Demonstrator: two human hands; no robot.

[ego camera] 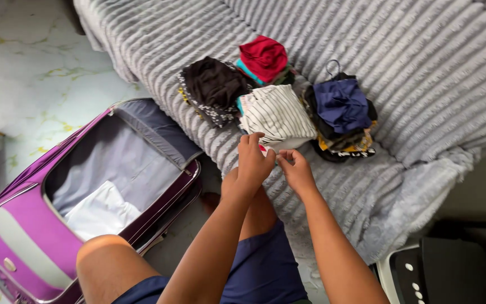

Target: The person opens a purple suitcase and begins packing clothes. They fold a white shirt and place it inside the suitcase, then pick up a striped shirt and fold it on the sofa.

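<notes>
An open purple suitcase [29,236] lies on the pale marble floor [23,67], its grey lining bare except for a folded white cloth [99,214] inside. A grey ribbed blanket [423,67] covers the bed. On it sit a black garment with a dotted edge [212,87], a red folded piece on teal ones [262,56], and a navy garment topping a dark stack [341,107]. A black and white device [445,276] stands at lower right.
</notes>
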